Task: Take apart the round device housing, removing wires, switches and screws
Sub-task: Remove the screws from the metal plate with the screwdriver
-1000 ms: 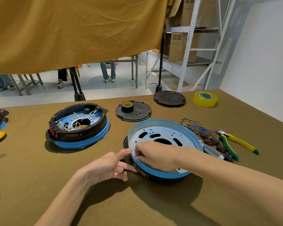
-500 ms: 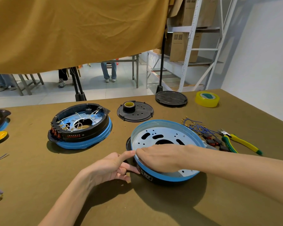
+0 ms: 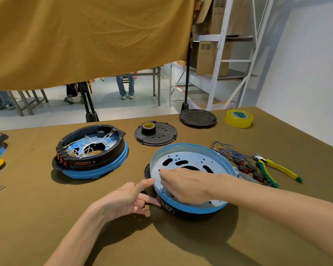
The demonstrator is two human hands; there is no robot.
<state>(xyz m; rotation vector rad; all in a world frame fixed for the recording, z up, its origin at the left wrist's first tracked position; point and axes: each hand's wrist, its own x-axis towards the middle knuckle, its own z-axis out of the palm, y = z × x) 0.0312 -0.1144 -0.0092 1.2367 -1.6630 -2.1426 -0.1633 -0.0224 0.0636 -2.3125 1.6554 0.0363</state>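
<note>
The round device housing (image 3: 190, 181), a blue-rimmed shell with a pale perforated metal floor and a black base ring, is set on the olive-brown table (image 3: 181, 246), right of centre and near the viewer. Its near-left outer wall is gripped by the left hand (image 3: 127, 200): the thumb is laid up against the blue rim, and the other fingers are curled against the black base by a label. The right hand (image 3: 183, 186) is lowered inside the shell over the near-left part of the floor, fingers curled downward; a thin dark shaft is seen beneath the fingers, but what it is cannot be told.

Just right of the housing a bundle of blue wires (image 3: 224, 149) with brass terminals is laid, and beside it several dark switches (image 3: 245, 168) with red faces. Yellow-and-green pliers (image 3: 273, 167) are placed further right.

Far left of the housing a second housing (image 3: 90, 150) is set, black ring on blue rim, with white wiring and red switches fitted in it. Behind, a black perforated disc (image 3: 156, 134) is seen with a small tape roll (image 3: 149, 127) on it, a black round cover (image 3: 197, 116) further back, and a yellow tape roll (image 3: 239, 118) at far right. A mustard cloth (image 3: 85, 35) is hung across the far side, with metal shelving (image 3: 229, 54) and cardboard boxes at the right.
</note>
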